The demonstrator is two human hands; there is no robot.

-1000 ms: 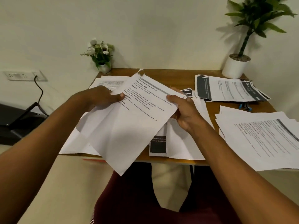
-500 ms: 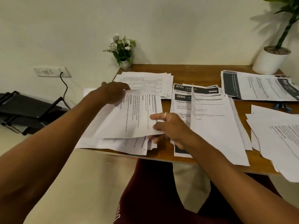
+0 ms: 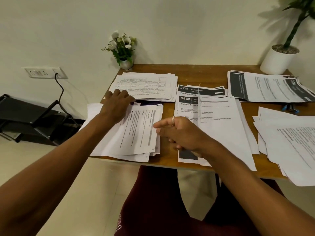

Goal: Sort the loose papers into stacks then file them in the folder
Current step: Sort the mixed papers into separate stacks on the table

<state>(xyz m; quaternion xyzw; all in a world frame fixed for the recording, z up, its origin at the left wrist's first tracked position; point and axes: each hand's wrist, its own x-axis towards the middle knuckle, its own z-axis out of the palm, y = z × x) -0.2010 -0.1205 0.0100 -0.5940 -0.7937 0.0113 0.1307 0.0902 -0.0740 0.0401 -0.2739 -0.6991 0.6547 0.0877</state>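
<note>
Several stacks of printed papers lie on a wooden table. My left hand rests on the top edge of the near-left stack, which hangs over the table's left and front edges. My right hand hovers just right of that stack with fingers loosely extended and holds nothing. A stack with tables lies behind it. A middle stack shows dark headers reading 2721 and 2886. A dark purple folder edge peeks out from under the near-left stack.
Another stack with dark banners lies at the back right, and a loose pile overhangs the right front edge. A small flower pot and a white plant pot stand at the back. A black rack sits left of the table.
The sheet that both hands held has been laid on the near-left stack. My right hand has let go and drawn back to the right; my left hand stays on the stack's top edge.
</note>
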